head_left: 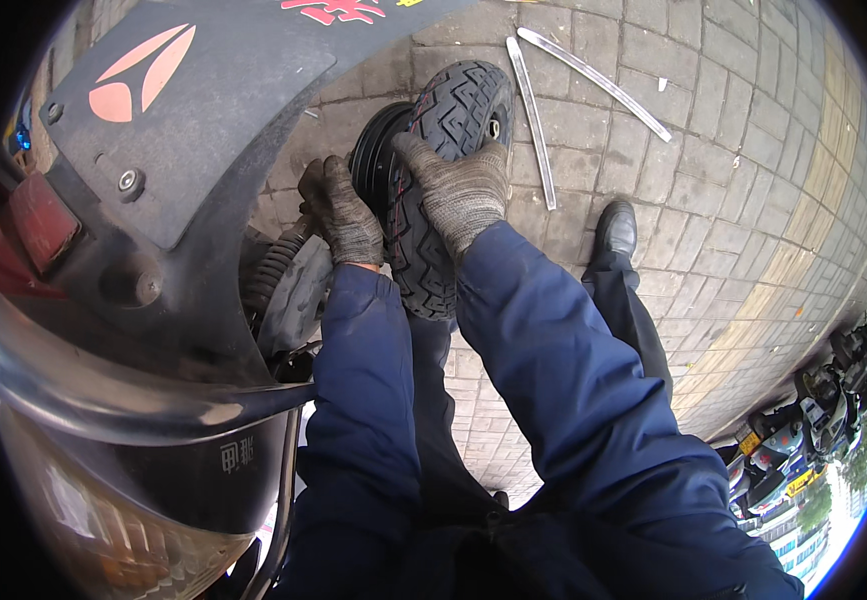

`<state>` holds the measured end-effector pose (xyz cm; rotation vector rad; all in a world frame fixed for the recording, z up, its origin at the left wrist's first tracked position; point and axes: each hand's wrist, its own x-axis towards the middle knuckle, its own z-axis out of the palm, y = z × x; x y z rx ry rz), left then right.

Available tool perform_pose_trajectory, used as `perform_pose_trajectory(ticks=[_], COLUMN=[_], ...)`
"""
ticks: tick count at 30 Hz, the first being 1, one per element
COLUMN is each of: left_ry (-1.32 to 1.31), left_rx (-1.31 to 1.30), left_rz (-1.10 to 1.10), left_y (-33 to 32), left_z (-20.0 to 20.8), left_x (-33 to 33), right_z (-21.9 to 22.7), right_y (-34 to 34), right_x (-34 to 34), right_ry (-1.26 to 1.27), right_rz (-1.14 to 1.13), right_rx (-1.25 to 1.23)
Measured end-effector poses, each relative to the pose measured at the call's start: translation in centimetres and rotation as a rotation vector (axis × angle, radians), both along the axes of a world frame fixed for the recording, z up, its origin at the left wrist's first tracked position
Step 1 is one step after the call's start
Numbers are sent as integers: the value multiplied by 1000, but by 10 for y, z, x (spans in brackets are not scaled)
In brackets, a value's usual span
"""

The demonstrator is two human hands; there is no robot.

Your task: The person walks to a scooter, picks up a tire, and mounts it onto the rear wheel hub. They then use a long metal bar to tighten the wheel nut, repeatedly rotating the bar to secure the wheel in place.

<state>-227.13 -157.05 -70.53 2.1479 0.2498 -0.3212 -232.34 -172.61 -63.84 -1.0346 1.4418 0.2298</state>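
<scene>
Head view: a black tyre point(420, 245) with a zigzag tread stands on edge in front of the person, between the two forearms, its tread turned toward the camera. Just left of it and partly behind it shows a black grooved rim point(377, 160). Both hands wear grey-brown knitted gloves. The right hand point(458, 188) lies over the tyre's tread from the right, partly open, its thumb side reaching across toward the rim. The left hand point(343, 215) is at the tyre's left side, close by the rim, with its fingers bent; whether it grips anything I cannot tell.

Left of that hand are a coil spring point(275, 262) and a grey curved part point(295, 300) of a vehicle. A dark mudguard point(203, 130) with an orange emblem spreads over the far left, and a shiny metal bar point(153, 412) curves above a clear lens point(103, 520) at the near left. On the brick paving point(693, 200) right of the tyre lie two narrow pale strips, one point(533, 125) nearer the tyre, the other point(598, 85) slanting away. One dark shoe point(616, 232) stands to the right, and parked motorbikes point(823, 400) line the right edge.
</scene>
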Motion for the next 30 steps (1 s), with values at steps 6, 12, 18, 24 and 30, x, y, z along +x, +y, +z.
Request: perform_pose_trajectory(ticks=[6,12,18,24,30], left_ry=[235,158,156,122,86], left_rx=[-55,250,435,449,372], left_rz=[-376,-255,-255,-275,-285], left_y=[-9,-25,-25,-21,-17], left_z=[72,64,62,67,63], left_x=[-48,-91,-85,-82,-82], right_z=[-5,-18,-79,-135,-164], right_y=[-4,-18,-63,-93,-97], right_x=[15,14,-82,-189,-189], right_ry=[141,25,-253,219,185], right_rz=[126,262,114,793,1006], right_rx=[-43,-8,271,56,39])
